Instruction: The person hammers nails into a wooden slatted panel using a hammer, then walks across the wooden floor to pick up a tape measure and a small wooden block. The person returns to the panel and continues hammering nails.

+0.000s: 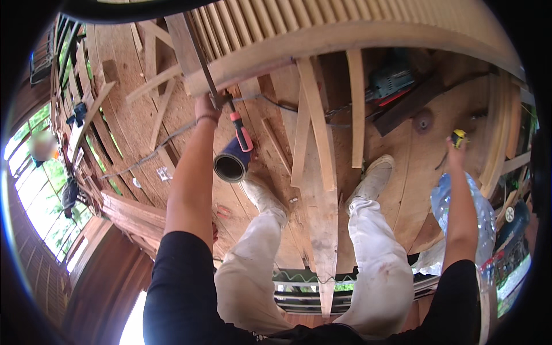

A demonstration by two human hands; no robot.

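My left hand (206, 107) reaches to the front edge of a slatted wooden panel (322, 43) and grips a bar clamp (201, 60) near its sliding jaw; its fingertips are partly hidden. The clamp's steel bar runs across the panel's left end, and its red and black handle (241, 132) hangs below. Just under the handle is a dark blue cylinder (231, 164) with an open round end. Out to the right, apart from the panel, my right hand (456, 147) is closed around a yellow and black tape measure (459, 137).
Loose wooden strips (316, 121) slant down from the panel between my feet. A teal power tool (392, 80) lies beneath the panel. Clear plastic wrapping (483, 207) is beside my right forearm. A cable (164, 141) crosses the plank floor (121, 123). Another person (43, 146) is far left.
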